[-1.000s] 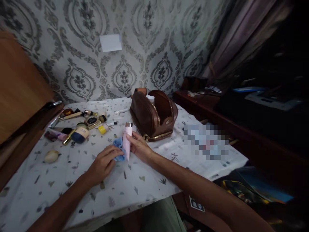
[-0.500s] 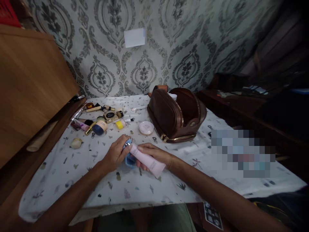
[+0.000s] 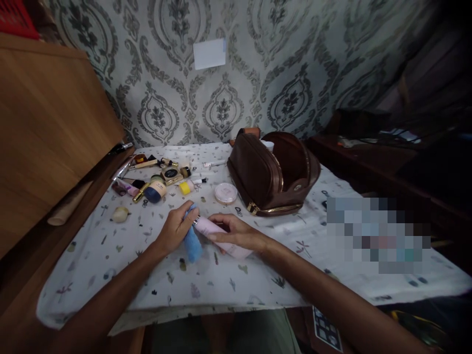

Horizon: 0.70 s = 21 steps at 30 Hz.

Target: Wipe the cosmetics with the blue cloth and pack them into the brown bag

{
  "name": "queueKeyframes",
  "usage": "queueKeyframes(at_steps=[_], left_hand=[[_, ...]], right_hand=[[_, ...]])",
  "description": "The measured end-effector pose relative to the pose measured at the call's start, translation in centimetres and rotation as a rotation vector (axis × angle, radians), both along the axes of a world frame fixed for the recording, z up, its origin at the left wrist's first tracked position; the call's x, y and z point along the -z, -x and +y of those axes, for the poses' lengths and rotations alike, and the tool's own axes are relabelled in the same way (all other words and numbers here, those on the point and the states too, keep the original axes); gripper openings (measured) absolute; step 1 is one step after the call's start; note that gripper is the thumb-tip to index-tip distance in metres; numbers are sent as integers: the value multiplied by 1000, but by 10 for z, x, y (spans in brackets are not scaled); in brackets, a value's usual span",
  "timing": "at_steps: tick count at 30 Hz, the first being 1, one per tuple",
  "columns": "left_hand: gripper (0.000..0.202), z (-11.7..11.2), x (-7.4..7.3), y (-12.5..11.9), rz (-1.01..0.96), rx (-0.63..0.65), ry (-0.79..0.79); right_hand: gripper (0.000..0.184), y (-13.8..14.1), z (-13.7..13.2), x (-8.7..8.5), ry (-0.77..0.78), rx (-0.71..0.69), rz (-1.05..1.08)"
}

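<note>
I am watching both hands working close together around the middle of the table, a little toward its near edge. The right hand is lying over a pink cosmetic tube, its fingers wrapped down on the tube's body, pinning it slanted and low over the tablecloth. The left hand is gripping a blue cloth, fingers curled shut around it, and is pressing it against the tube's silver cap end; cloth and tube are touching there.

I am judging the tube as light, smooth and probably a bit slippery, with soft walls that are likely giving under a squeeze, so the firm places to hold are looking like the shoulder by the cap and the crimped tail rather than the belly. The cloth is limp and easy to bunch, taking any grip.

An open brown toiletry bag is sitting toward the far edge, a round compact just beside it, and loose cosmetics are crowding the far left corner
</note>
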<state>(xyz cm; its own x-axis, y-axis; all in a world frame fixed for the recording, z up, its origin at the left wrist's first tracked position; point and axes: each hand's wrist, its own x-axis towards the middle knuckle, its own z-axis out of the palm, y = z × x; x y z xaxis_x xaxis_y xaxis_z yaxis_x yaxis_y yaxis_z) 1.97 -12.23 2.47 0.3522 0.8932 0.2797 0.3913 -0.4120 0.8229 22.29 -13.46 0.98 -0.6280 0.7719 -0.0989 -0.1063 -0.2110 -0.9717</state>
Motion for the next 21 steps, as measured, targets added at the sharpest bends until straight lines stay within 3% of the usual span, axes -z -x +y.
queueKeyframes(at_steps=[5,11,17,21], left_hand=[[33,1,3,3,-85,49,86],[35,2,6,3,-108,32,86],[37,5,6,0,-86,-26,44],[39,3,2,-3,-52,-31,-4]], right_hand=[[63,-3,4,4,140,17,114],[53,-2,0,2,187,11,147],[50,3,-3,-2,-50,96,86],[43,-1,-2,0,54,46,123]])
